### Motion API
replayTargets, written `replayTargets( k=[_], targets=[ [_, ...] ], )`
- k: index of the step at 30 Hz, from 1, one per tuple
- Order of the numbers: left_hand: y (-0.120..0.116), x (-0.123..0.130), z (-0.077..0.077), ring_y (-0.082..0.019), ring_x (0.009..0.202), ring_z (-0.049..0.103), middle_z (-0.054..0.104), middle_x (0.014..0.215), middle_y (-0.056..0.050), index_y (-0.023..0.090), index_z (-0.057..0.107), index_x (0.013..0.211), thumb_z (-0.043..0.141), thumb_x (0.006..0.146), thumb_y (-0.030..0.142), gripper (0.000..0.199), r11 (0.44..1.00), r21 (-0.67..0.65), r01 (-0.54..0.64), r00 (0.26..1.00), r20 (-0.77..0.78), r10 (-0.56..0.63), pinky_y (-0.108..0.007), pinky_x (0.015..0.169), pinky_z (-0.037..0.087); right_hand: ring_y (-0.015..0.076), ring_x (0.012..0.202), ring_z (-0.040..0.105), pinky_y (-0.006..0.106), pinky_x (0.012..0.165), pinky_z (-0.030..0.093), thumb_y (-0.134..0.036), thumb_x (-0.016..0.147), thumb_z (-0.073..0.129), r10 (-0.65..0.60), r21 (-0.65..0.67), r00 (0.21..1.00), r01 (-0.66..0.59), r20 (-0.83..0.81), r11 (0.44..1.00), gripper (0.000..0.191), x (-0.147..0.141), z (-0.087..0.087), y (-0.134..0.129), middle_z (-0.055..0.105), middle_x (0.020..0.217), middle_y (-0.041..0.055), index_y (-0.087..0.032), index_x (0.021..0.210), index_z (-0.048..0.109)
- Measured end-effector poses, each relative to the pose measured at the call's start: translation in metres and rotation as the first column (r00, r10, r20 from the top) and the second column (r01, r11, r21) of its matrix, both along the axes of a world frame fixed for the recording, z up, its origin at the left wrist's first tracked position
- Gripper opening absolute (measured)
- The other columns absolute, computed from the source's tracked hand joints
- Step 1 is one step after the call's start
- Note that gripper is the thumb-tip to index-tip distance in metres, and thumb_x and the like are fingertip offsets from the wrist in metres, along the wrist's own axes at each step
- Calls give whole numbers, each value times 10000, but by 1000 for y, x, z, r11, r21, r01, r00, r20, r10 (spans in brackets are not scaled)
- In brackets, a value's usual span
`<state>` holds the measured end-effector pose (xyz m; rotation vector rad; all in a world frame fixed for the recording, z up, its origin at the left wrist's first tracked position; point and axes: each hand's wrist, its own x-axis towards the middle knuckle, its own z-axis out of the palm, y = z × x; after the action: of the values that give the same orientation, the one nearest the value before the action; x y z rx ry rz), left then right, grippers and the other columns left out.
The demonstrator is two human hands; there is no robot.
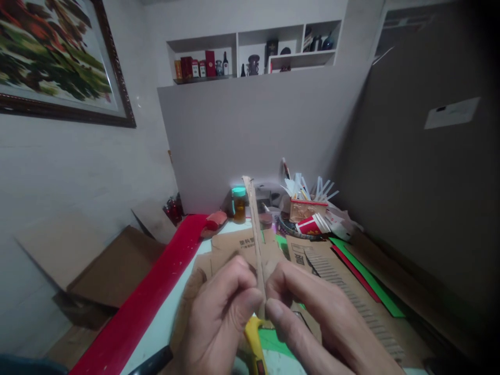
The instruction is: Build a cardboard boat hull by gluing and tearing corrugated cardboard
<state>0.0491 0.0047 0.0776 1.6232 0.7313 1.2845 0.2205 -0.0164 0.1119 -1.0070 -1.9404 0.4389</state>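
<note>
Both hands work close in front of the person: the left hand (222, 307) and the right hand (312, 312) have thumbs and forefingers drawn nearly together, pinching the lower part of a long, narrow, brown cardboard strip (255, 234). The strip stands almost upright between them, its frayed tip leaning slightly left. A tool with a yellow plastic handle (254, 344) lies just below the fingers.

To handle the strip well, the person should keep both pinches light and close together, working in small stretches along its length; a hard squeeze or sharp twist could crease the soft board. Its long upper part looks liable to sway, so a level, steady grip would help.

Beyond, the flattened brown cardboard sheet (230, 240) bears dark printed characters, too blurred to read surely. The brown cardboard piece with rows of dark lines (339, 284) carries another partly visible large character. Farther back, the red-and-white paper cups (312, 224) show a yellow mark but no readable brand. Lettering on the red-and-white boxes (199, 68) on the wall shelf (237, 54) is too small to make out.
</note>
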Motion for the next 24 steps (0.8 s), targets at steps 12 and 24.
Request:
replayTargets(
  k=[12,24],
  targets=[
    [-1,5,-1,-147,655,450,525,729,-1,215,558,748,655,913,431,288,968,-243,64,974,224,-8,-270,566,322,130,723,588,230,668,491,-372,990,471,66,-298,990,-100,-121,949,227,-2,-1,6,570,759,-47,-254,802,517],
    [-2,5,5,-137,694,360,429,765,20,212,549,790,561,973,412,272,953,-295,60,972,236,12,-248,606,319,171,883,656,258,761,560,-122,919,594,37,315,987,-84,154,945,292,0,-13,10,600,913,16,-240,1175,517]
  ],
)
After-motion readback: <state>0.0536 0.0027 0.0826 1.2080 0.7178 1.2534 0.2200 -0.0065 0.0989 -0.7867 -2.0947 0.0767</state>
